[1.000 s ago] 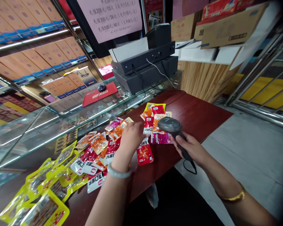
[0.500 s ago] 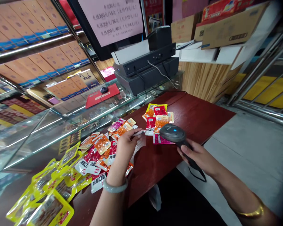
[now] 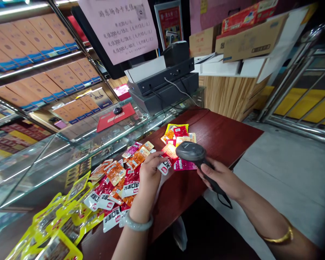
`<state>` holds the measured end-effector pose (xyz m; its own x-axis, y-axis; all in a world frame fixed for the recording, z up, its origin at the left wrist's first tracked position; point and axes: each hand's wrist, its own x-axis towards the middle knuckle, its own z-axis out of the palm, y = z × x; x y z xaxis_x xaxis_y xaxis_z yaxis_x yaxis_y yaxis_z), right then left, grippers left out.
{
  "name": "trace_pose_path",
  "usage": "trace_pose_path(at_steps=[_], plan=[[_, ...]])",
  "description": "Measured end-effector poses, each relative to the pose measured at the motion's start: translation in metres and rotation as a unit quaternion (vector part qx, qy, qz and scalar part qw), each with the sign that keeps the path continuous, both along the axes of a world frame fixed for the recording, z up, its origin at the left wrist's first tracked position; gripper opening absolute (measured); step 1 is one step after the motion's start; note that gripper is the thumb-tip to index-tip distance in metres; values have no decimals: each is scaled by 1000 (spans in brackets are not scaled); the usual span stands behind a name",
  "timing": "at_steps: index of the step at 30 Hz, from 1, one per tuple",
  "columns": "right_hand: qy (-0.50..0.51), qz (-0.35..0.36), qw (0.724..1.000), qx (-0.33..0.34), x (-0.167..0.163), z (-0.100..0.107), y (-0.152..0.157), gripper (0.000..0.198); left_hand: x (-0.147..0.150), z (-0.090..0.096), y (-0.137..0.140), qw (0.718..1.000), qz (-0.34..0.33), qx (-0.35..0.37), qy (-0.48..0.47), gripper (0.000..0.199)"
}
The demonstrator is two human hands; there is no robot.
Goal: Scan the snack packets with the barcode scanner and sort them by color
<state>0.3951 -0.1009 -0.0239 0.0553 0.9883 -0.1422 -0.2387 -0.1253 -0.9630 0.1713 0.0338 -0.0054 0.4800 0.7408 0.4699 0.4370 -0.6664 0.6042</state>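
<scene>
The left hand point(image 3: 151, 169) is pinching a red-and-white plastic packet point(image 3: 164, 167) over the dark-red wooden surface point(image 3: 224, 130). The right hand point(image 3: 220, 176) is gripping a black handheld scanner point(image 3: 191, 150) just beside it. Bright light is glowing between them; yellow-edged plastic pouches point(image 3: 60, 242) are lying at the left.

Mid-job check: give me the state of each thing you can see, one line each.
Scanner: beam on, gripped in right hand
Red-and-white packet: held in left hand
Yellow packets: heaped, overlapping on the table
Mouse: resting on red pad
Pink sign: up, writing facing the camera
</scene>
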Motion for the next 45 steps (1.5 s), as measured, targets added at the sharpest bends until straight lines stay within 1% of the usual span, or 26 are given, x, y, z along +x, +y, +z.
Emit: trace_pose_path(at_steps=[3,6,7,9,10,11,12,14,15,16,17,19,20,22,24,26,29,31,34,37,38,40,42,43,44,45], plan=[[27,-11,1000,-2,1,0,1,45,8,-5,5,1000,3,3,-18,24],[41,-28,999,-17,2,0,-1,44,30,-12,13,1000,12,-5,-13,25],[42,-34,998,-23,3,-1,-1,44,37,-14,17,1000,3,-12,4,30],[43,-43,997,-39,4,-5,-2,44,47,-16,25,998,-28,-22,58,55],[44,-45,997,-45,4,-7,-2,44,48,-15,30,996,-32,-23,86,65],[43,-46,997,-50,4,-10,-2,44,44,-15,35,993,-22,-21,113,70],[39,-46,997,-52,4,-12,-1,44,37,-13,41,990,6,-14,140,71],[27,-44,997,-52,3,-16,-1,44,14,-10,53,973,110,6,201,62],[21,-44,997,-53,3,-18,-1,44,-1,-8,59,954,174,16,242,56],[17,-42,997,-56,2,-19,-1,45,-16,-8,65,928,231,16,291,53],[16,-41,997,-58,0,-20,-1,46,-30,-7,71,902,272,3,337,50],[17,-35,997,-65,-3,-22,0,48,-53,-8,79,866,292,-26,404,45],[17,-32,997,-65,-4,-23,0,48,-60,-8,81,859,293,-31,418,44],[15,-22,998,-61,-7,-25,2,47,-66,-8,81,862,296,-14,411,43],[13,-6,999,-52,-10,-25,4,46,-62,-6,76,874,313,-3,372,42],[6,13,999,-38,-12,-22,8,44,-52,-3,68,891,309,-33,331,39],[-20,41,999,-1,-17,-11,14,43,-33,3,54,919,254,-95,287,38],[-38,53,998,21,-20,-3,19,43,-23,5,46,931,222,-111,268,38],[-57,58,996,33,-23,4,25,44,-17,4,39,940,196,-115,253,34],[-69,56,995,39,-23,4,28,43,-13,-2,38,951,167,-107,237,28],[-69,55,995,38,-22,3,28,42,-11,-5,39,956,163,-116,216,27],[-63,46,996,33,-20,2,27,43,1,-15,42,964,146,-174,138,27],[-50,25,998,21,-18,1,25,44,18,-25,45,964,98,-246,37,32],[-43,13,999,13,-17,1,24,45,26,-29,48,963,56,-264,2,37],[-37,3,999,6,-16,0,23,46,33,-31,52,966,35,-254,-5,44],[-32,-5,999,-1,-15,-2,23,46,37,-31,56,975,23,-221,9,47]])
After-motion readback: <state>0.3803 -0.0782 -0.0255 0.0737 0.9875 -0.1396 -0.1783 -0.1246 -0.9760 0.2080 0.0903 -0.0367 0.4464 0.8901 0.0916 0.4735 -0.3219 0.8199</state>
